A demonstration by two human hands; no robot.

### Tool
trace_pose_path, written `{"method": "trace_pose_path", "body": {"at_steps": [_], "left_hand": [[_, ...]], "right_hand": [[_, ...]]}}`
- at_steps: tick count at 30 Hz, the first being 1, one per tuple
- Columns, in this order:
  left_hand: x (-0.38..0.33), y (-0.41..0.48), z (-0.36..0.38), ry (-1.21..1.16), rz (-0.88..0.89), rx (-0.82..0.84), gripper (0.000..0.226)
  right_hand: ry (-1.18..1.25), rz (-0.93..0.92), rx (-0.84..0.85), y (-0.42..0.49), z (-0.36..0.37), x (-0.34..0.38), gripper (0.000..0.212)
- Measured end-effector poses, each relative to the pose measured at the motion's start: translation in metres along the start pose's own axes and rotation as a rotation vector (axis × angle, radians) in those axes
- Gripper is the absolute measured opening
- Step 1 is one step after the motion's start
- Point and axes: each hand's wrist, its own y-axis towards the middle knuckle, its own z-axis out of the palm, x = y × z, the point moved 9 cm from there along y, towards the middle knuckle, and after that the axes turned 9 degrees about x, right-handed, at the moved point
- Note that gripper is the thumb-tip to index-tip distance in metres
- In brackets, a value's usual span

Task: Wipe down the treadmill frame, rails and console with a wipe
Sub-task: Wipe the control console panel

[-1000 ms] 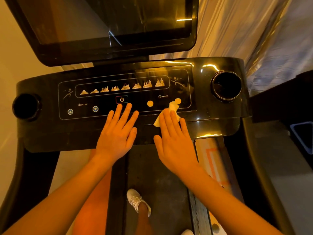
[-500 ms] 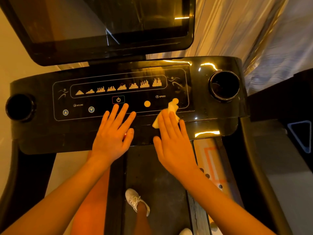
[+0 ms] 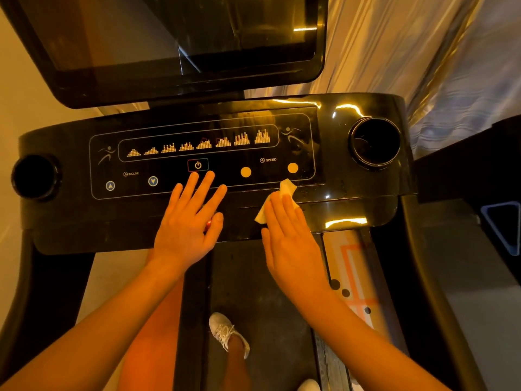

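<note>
Since half a second ago, the right hand (image 3: pixel 293 244) has drawn back slightly toward the person, pulling the wipe (image 3: pixel 286 190) down off the right-hand orange dot (image 3: pixel 292 167); the wipe's top corner now sits just below that dot. The left hand (image 3: pixel 186 230) has barely shifted.

Seen from above, a person stands on a treadmill, both bare arms reaching forward to the glossy black console (image 3: pixel 70 221). The right hand lies flat, fingers straight and pressed together, holding the pale, crumpled wipe down against the console's lower right edge. Most of the wipe is hidden under the fingers; its corners stick out above and to the left of them.

The left hand rests palm down on the console, fingers straight and slightly spread, holding nothing. Its two longest fingertips lie just below the lit power button (image 3: pixel 198 165).

A dark screen (image 3: pixel 169 38) rises behind the console. Round cup holders (image 3: pixel 375 142) sit at either end. Below, a white shoe (image 3: pixel 228 334) stands on the dark belt (image 3: pixel 267 292).
</note>
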Motion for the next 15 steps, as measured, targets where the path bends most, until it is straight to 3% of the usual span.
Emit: {"method": "trace_pose_path", "body": {"at_steps": [7,15], "left_hand": [[0.000,0.000,0.001,0.001,-0.009,0.013,0.051],[0.001,0.000,-0.001,-0.012,-0.010,0.003,0.051]], "right_hand": [[-0.016,0.003,0.018,0.056,-0.017,0.000,0.057],[0.064,-0.017,0.082,-0.006,0.002,0.001,0.069]]}}
